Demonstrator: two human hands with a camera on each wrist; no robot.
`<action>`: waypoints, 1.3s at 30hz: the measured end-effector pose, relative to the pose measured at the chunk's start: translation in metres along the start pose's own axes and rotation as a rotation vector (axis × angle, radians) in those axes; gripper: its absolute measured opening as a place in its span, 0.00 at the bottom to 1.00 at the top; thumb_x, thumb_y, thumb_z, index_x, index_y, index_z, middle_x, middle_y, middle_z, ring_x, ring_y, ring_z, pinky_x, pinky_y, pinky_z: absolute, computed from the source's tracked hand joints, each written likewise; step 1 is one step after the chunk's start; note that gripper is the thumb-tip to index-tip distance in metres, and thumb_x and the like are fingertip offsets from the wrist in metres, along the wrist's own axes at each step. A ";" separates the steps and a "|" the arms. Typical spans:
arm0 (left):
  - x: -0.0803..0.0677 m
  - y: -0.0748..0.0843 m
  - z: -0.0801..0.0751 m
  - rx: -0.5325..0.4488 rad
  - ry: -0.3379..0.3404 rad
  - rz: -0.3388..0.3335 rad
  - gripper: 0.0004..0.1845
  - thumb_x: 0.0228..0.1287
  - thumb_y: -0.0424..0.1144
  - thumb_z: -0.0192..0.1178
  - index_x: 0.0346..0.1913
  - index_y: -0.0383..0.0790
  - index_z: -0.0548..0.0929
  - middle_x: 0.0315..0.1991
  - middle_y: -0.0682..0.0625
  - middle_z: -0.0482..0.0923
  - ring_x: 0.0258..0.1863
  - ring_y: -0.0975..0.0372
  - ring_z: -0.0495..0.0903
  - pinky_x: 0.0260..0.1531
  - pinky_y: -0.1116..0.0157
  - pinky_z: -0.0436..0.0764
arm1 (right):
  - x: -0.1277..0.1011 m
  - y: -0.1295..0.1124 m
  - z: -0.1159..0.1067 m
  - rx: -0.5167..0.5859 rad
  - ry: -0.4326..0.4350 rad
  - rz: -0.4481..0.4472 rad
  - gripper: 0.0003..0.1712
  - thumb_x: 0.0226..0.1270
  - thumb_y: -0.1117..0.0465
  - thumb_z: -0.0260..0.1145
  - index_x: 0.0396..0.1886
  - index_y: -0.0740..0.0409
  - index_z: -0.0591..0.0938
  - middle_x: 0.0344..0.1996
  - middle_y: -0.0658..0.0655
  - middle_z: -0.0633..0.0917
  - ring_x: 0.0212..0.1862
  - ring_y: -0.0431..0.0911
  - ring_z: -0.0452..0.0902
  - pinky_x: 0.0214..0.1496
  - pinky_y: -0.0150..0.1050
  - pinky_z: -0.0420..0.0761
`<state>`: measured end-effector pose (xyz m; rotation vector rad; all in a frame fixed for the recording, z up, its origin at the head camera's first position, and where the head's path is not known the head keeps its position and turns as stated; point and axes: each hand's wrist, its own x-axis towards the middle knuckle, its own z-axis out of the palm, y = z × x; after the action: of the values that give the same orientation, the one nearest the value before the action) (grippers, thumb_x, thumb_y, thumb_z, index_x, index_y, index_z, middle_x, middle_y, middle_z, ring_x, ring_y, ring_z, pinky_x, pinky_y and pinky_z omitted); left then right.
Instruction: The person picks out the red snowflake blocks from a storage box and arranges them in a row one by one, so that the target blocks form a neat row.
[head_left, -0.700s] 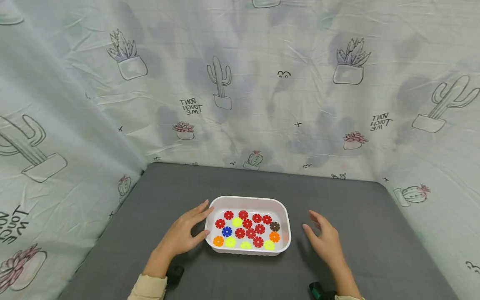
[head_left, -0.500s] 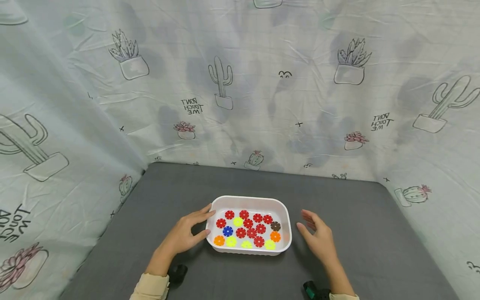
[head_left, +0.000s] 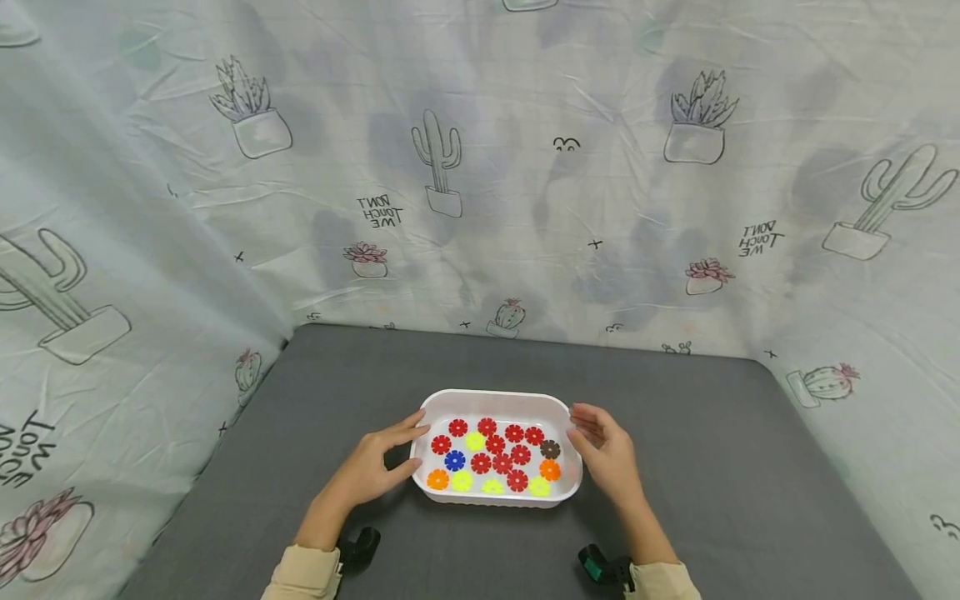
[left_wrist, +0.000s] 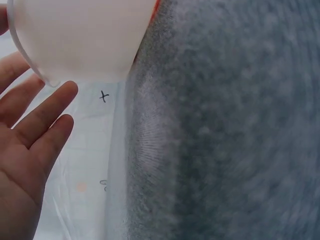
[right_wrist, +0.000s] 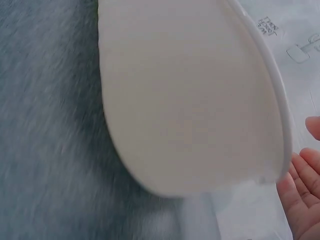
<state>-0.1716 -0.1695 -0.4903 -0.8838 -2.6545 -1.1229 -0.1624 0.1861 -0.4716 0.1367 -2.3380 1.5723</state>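
A white rectangular tray (head_left: 498, 504) sits on the grey table in the head view. Inside lie several notched plastic discs: red (head_left: 481, 463), yellow (head_left: 461, 481), orange (head_left: 550, 470), one blue disc (head_left: 454, 460) and one dark brown disc (head_left: 550, 449). At its left end my left hand (head_left: 373, 465) has thumb and fingertips at the rim, fingers spread and loosely extended. My right hand (head_left: 609, 454) is at the opposite end, fingertips right by the rim. In the right wrist view, the right hand's fingers (right_wrist: 311, 172) are fairly straight beside the tray wall (right_wrist: 195, 100).
The grey cloth-covered table (head_left: 360, 354) extends around the tray on all sides. A pale curtain (head_left: 510, 183) printed with cacti encloses the back and both sides. Black wrist devices (head_left: 360, 548) show at both forearms.
My right hand has moved left, from a gap beside the tray up to its right rim. The left hand stays at the left rim, and the tray and discs stay in place.
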 end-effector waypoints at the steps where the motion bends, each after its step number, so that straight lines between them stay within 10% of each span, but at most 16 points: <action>1: 0.000 0.000 0.000 -0.004 0.001 0.000 0.25 0.54 0.41 0.62 0.57 0.41 0.74 0.64 0.50 0.64 0.61 0.56 0.67 0.52 0.49 0.71 | 0.001 -0.002 0.002 0.014 -0.009 0.009 0.21 0.53 0.63 0.67 0.49 0.62 0.76 0.45 0.59 0.81 0.47 0.49 0.78 0.49 0.31 0.76; 14: -0.003 0.000 0.003 -0.043 0.025 -0.012 0.24 0.54 0.40 0.62 0.56 0.41 0.75 0.64 0.51 0.63 0.61 0.55 0.66 0.52 0.46 0.70 | 0.013 -0.005 0.032 0.003 -0.054 -0.016 0.21 0.54 0.65 0.65 0.49 0.62 0.75 0.44 0.60 0.80 0.46 0.49 0.77 0.49 0.35 0.77; 22: -0.003 -0.001 0.004 -0.045 0.036 -0.007 0.24 0.53 0.40 0.63 0.55 0.42 0.76 0.64 0.50 0.64 0.61 0.55 0.67 0.52 0.47 0.70 | 0.020 -0.020 0.041 -0.164 -0.157 0.202 0.21 0.54 0.65 0.65 0.50 0.57 0.75 0.47 0.56 0.80 0.50 0.48 0.76 0.54 0.44 0.74; 39: -0.002 -0.003 0.005 -0.052 0.032 -0.029 0.24 0.53 0.41 0.63 0.56 0.43 0.75 0.64 0.53 0.63 0.62 0.56 0.66 0.53 0.47 0.69 | 0.034 -0.025 0.057 -0.462 -0.314 0.261 0.19 0.51 0.72 0.64 0.46 0.64 0.77 0.43 0.60 0.80 0.44 0.51 0.76 0.49 0.45 0.78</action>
<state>-0.1712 -0.1682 -0.4961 -0.8317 -2.6321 -1.2067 -0.2005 0.1274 -0.4587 -0.0342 -3.0042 1.1285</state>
